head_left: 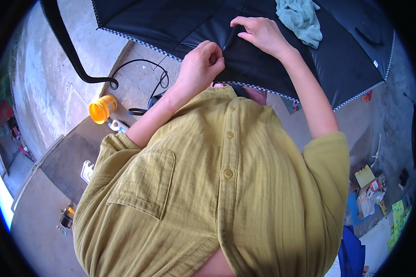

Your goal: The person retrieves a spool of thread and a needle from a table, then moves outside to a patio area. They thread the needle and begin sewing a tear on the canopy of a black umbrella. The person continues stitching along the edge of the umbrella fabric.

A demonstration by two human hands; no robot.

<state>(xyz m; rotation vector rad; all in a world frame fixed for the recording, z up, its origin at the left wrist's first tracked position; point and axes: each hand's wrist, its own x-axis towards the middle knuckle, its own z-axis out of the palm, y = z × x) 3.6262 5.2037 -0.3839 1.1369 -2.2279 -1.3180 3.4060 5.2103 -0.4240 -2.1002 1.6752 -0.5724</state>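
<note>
Right hand [266, 37] is over black sheeting [261, 64] with an unreadable white label [376, 63].

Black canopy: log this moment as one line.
left hand: curled, at edge of black canopy, grip unclear | right hand: partly open, over canopy | teal cloth: lying on canopy

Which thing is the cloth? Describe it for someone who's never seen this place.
Find the big black canopy with checkered trim across the picture's top. On it, just right of the person's right hand, lies the crumpled cloth. Its pale blue-green, fluffy surface sets it apart from the smooth black panels around it.
</note>
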